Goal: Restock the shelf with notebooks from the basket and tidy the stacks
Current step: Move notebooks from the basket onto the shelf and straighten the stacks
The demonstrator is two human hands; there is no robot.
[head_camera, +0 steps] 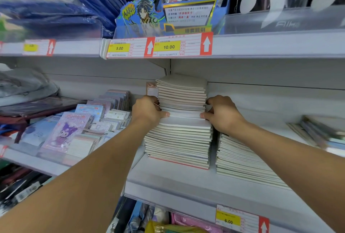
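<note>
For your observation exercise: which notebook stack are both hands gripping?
The taller middle stack, clamped between left hand and right hand; the lower stack beside it lies untouched.

Yellow price tags (169,46) on the shelf edge above; purple cartoon card packs (64,132) at left

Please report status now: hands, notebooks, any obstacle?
Left hand and right hand clamp the upper notebooks of the tall stack. Second stack beside it. Nothing in the way.

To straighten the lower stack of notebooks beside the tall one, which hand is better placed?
The right hand. It grips the right side of the tall stack, and the lower stack lies directly below its wrist. The left hand is on the far side.
</note>
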